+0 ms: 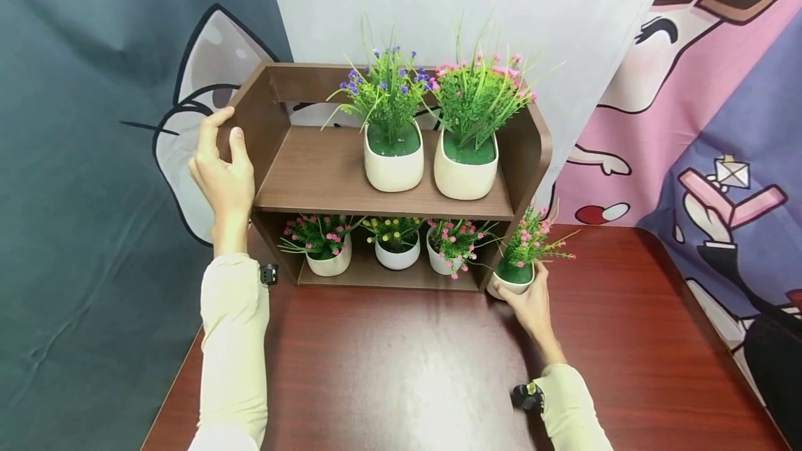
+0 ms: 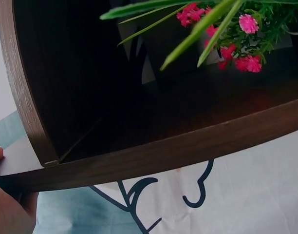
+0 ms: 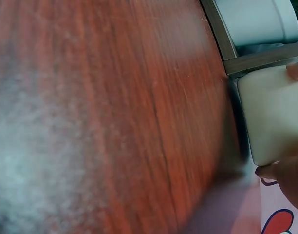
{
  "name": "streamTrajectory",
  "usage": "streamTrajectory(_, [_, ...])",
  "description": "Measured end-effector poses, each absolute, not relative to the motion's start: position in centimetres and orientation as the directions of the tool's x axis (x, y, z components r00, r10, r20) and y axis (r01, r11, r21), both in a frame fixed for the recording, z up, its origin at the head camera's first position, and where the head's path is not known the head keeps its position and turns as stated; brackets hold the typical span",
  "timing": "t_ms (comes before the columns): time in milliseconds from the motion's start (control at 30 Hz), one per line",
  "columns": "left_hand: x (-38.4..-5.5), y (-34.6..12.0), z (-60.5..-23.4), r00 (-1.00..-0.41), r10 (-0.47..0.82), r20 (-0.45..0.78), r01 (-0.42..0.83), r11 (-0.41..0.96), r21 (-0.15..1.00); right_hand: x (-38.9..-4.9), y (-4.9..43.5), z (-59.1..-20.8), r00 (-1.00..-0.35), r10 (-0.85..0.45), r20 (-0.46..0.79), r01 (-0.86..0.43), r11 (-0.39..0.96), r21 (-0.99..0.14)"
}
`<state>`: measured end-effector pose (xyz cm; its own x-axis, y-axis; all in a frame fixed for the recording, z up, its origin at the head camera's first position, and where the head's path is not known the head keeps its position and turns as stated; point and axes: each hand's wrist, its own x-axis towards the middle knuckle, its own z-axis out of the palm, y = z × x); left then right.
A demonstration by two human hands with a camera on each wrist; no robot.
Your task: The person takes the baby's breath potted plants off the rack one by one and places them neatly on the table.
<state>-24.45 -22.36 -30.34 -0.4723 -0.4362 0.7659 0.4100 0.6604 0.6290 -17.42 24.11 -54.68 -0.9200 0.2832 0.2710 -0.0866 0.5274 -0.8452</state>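
Observation:
My left hand [image 1: 224, 171] grips the left side panel of a brown two-tier wooden shelf [image 1: 313, 179], thumb toward the front edge. In the left wrist view, part of that hand [image 2: 12, 209] shows at the panel's corner. Beside the shelf's right side, my right hand [image 1: 532, 301] holds a white pot [image 1: 506, 285] of pink flowers [image 1: 532, 235], fingers and thumb around its sides. The right wrist view shows the held pot close against the shelf's corner, low over the table.
On the upper tier stand two larger white pots, one with purple flowers [image 1: 393, 159] and one with pink [image 1: 465, 172]. Below are three smaller pots: pink [image 1: 328, 263], yellow [image 1: 398, 255] and pink [image 1: 441, 259]. The reddish-brown table [image 1: 388, 353] meets printed cloth [image 1: 626, 179] behind.

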Motion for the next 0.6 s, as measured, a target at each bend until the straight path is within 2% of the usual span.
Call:
streamTrajectory(300, [-24.26,-22.34,-30.38,-0.446,-0.433,0.783,0.424,0.669,0.611,-18.02,24.62,-54.66,-0.958,0.205,0.198,-0.08,0.476,-0.876])
streamTrajectory(600, [-24.63,-22.47,-30.66,-0.44,-0.449,0.778,0.415,0.667,0.619,-18.04,24.77,-54.59,-0.98,0.137,0.146,-0.055,0.515,-0.855])
